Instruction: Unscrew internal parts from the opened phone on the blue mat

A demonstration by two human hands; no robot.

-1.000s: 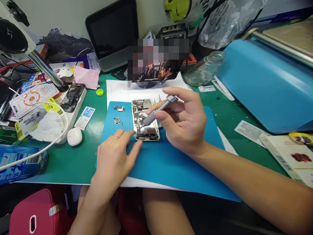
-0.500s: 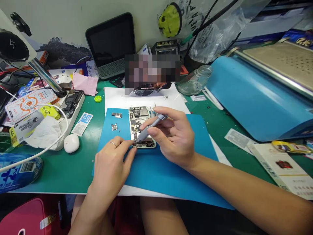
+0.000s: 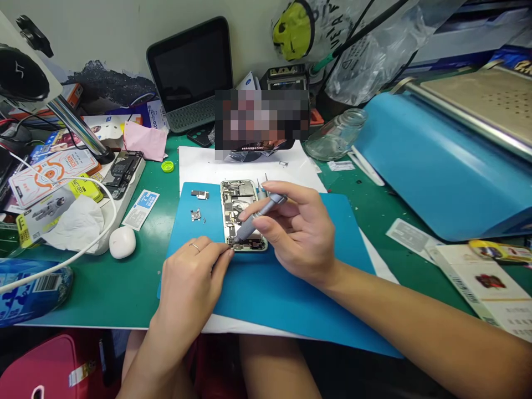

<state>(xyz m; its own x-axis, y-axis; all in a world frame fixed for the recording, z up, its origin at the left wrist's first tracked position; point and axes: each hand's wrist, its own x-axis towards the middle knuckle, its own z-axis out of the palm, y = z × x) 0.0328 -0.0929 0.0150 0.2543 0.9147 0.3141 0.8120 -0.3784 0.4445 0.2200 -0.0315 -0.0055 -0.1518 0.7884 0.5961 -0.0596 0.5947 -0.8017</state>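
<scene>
An opened phone (image 3: 241,206) with its inner boards bare lies on a blue mat (image 3: 266,299). My right hand (image 3: 301,235) is closed round a grey screwdriver (image 3: 260,215), which slants down to the phone's lower left part. Two thin prongs, apparently tweezers (image 3: 262,191), stick up beyond the same hand; their lower part is hidden. With thumb and forefinger pinched, my left hand (image 3: 193,271) grips the phone's lower left corner, close to the screwdriver's tip. Left of the phone lie a small metal part (image 3: 200,195) and another small bracket (image 3: 195,214).
White paper (image 3: 199,160) lies under the mat. A glass jar (image 3: 336,136) and a blue machine (image 3: 415,172) stand to the right. On the left are a white earbud case (image 3: 122,243), a cable (image 3: 112,213) and boxes. A dark screen device (image 3: 191,72) stands behind.
The view has shifted slightly. Both hands keep nearly the same place at the phone, and the screwdriver stays at its lower left part.
</scene>
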